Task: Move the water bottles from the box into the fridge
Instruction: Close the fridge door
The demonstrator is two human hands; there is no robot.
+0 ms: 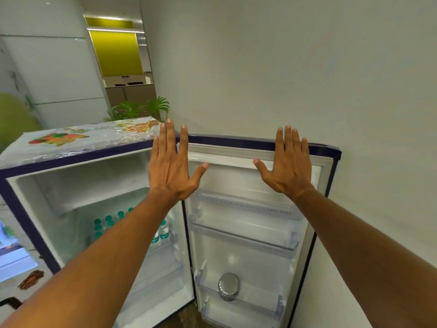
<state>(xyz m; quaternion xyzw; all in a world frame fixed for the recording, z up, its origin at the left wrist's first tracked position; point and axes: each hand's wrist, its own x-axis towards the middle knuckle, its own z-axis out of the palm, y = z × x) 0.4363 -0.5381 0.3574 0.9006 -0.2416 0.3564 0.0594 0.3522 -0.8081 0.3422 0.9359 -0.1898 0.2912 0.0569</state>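
Note:
A small fridge (30,192) with a dark blue frame stands open in front of me. Its door (328,152) is swung wide to the right, against the wall. Several water bottles (163,230) with teal caps stand on a shelf inside; my left forearm hides part of the row. My left hand (170,166) is raised flat with fingers spread in front of the fridge's top edge, holding nothing. My right hand (287,164) is raised the same way before the top of the door. The box is out of sight.
A plastic-wrapped patterned cover (78,138) lies on the fridge top. A steel lid or container (228,286) sits in the lowest door rack. A white wall (307,67) stands close behind and right. A potted plant (142,108) is behind the fridge.

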